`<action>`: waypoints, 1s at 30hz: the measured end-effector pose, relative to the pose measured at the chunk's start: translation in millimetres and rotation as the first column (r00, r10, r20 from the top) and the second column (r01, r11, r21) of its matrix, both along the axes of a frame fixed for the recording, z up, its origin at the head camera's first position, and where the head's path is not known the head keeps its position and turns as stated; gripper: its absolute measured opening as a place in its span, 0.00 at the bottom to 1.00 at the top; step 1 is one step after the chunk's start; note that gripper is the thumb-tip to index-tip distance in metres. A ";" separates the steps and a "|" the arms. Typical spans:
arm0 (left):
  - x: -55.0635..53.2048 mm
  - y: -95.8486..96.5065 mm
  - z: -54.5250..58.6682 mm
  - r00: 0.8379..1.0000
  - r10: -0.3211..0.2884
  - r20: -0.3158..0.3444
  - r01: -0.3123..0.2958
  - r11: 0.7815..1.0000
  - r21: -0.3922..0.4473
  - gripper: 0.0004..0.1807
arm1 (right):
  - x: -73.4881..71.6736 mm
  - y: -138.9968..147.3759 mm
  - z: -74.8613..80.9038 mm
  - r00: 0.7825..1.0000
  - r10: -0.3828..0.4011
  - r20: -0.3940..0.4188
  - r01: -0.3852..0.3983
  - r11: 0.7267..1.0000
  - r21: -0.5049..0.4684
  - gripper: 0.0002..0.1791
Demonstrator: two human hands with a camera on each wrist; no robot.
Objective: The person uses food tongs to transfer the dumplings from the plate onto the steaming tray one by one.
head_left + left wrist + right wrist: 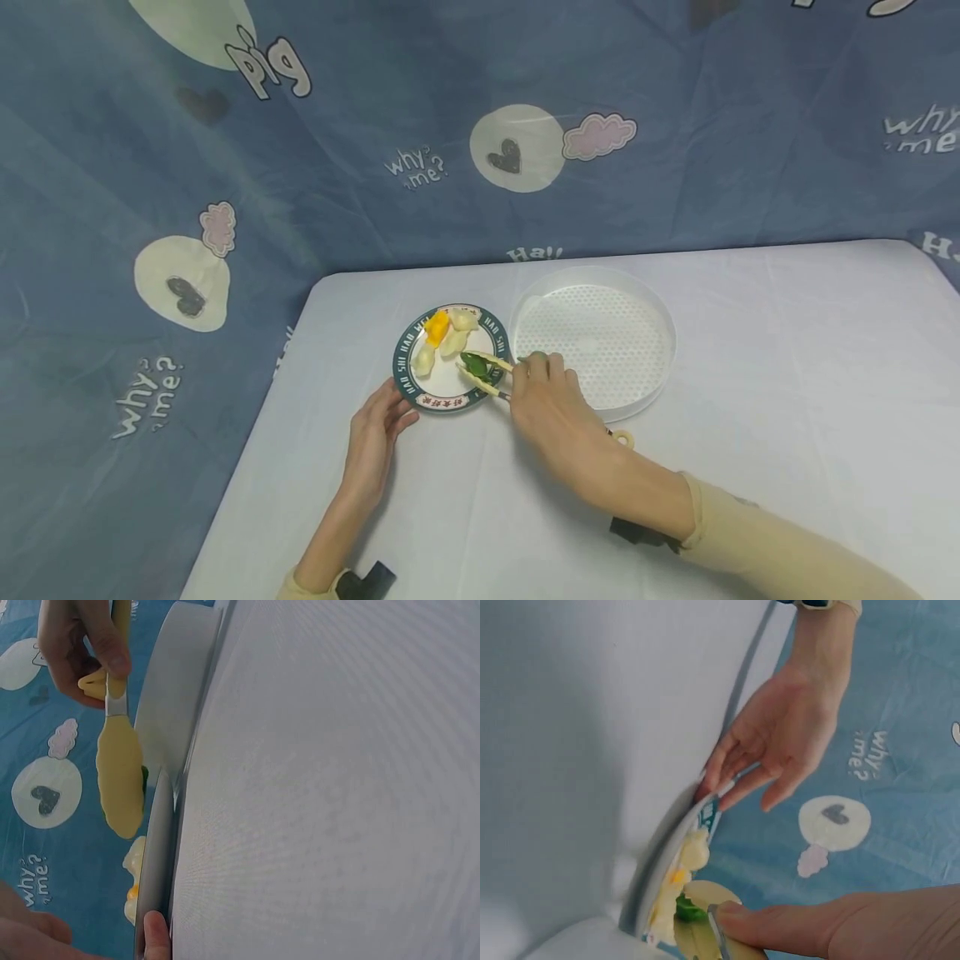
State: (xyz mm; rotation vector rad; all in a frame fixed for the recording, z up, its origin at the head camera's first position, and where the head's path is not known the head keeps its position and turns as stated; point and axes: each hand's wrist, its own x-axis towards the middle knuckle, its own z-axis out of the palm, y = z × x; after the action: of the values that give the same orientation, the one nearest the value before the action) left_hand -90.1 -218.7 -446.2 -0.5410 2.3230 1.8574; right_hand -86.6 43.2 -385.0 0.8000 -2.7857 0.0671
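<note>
My right hand (558, 417) grips cream-yellow food tongs (120, 776). Between the tongs' tips is a green dumpling-shaped piece (474, 364), held over the right part of a small round plate with a green lettered rim (403, 367). On that plate lie several pale dumplings (423, 361) and an orange-yellow one (437, 327). My left hand (371, 442) touches the plate's lower left edge with fairly straight fingers, its thumb standing apart from the rim, as the right wrist view shows. The green piece is partly hidden by the tongs.
A round white tray with a perforated bottom (670, 333) stands just right of the plate, partly behind my right hand. Both rest on a white-covered table (787, 375). A blue patterned cloth (360, 125) hangs behind the table and along its left side.
</note>
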 end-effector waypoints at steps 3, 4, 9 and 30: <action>0.1 0.3 -0.3 1.000 -0.001 0.000 0.001 1.000 -0.004 0.33 | -1.1 6.9 4.3 1.000 -0.007 -0.001 0.007 1.000 -0.012 0.12; 0.2 0.4 -0.3 1.000 -0.002 0.000 0.002 1.000 -0.006 0.33 | -1.9 9.5 5.9 1.000 -0.012 -0.003 0.012 1.000 -0.014 0.12; 0.1 0.6 -0.1 1.000 -0.006 -0.006 0.006 1.000 -0.015 0.34 | -7.1 24.2 14.8 0.999 -0.041 -0.007 0.041 0.999 -0.033 0.15; 0.6 -0.7 -1.4 1.000 -0.016 -0.026 0.015 1.000 -0.016 0.33 | -32.5 72.1 3.5 0.993 -0.082 0.083 0.090 0.991 -0.094 0.09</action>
State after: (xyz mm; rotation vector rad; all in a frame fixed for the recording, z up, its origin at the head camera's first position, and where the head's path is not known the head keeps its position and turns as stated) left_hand -89.6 -219.4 -447.6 -0.5022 2.3537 1.8513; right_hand -119.2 115.3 -381.6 0.6669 -2.8613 0.2227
